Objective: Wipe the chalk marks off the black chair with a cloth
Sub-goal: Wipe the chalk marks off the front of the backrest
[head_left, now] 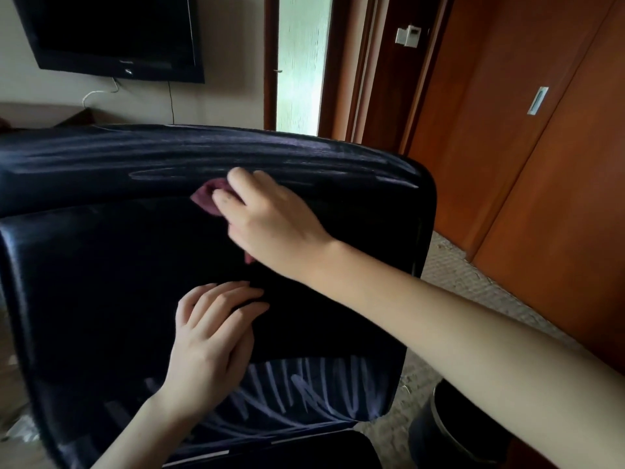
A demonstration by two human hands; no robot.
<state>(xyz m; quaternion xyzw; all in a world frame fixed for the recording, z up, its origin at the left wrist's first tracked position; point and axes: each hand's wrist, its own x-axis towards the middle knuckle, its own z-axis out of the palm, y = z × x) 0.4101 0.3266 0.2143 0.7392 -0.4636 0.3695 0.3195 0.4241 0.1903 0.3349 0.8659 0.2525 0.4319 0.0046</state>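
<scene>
Task status, as judged from this view: partly complete. The black chair [101, 282] fills the frame. Its middle panel shows dark and largely free of chalk. The upper band carries pale, smeared streaks [236, 150], which suggests chalk there is spread but not fully lifted. The lower panel carries distinct chalk marks [304, 390], a row of strokes with curved lines below, apparently untouched. The cloth [208, 199], dark red, lies bunched at the seam between the upper band and the middle panel. The right hand [270, 221] has its grip closed on the cloth, fingers curled over it and pressing it to the chair. The left hand [209, 343] has no grip on anything; it rests on the middle panel with fingers nearly straight, just above the lower marks, and appears to steady the chair. This hand would need to shift before the lower panel is wiped. Surroundings: a wall-mounted television [111, 35], wooden doors [541, 164], a carpeted floor [473, 282] and a dark bin [456, 431] beside the chair. None of these obstructs the wiping.
</scene>
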